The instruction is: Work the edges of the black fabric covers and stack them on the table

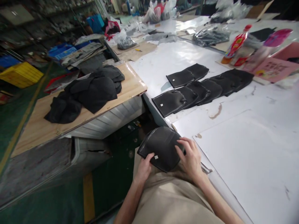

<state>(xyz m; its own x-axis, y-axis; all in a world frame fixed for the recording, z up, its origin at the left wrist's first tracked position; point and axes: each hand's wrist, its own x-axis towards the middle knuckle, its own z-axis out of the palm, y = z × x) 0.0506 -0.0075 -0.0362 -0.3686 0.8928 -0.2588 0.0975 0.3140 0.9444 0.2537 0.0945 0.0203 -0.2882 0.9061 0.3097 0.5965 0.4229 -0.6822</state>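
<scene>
Black panel [163,141] with a small white tag [156,157] near its lower edge is held up over the beige cloth [173,196] on the person's lap, just off the near left edge of the white table [252,140]. The left hand [143,169] grasps it by the lower left side, thumb pressed on the upper face beside the tag; its other fingers are hidden. The right hand [192,157], nearer the white table, has its fingers bent and parted at the panel's right side; whether they pinch it or only touch it, I cannot tell.

On the white table, near its left edge, lies a row of overlapping black panels [170,102], and just behind it a shorter group of black panels [184,76], each with 1 white square showing at the front. Toward the far right of the white table stand a red-capped bottle [234,46] and a pink box [268,68]. To the left of the white table, a wooden top [134,79] bears a heap of black cloth [95,90].
</scene>
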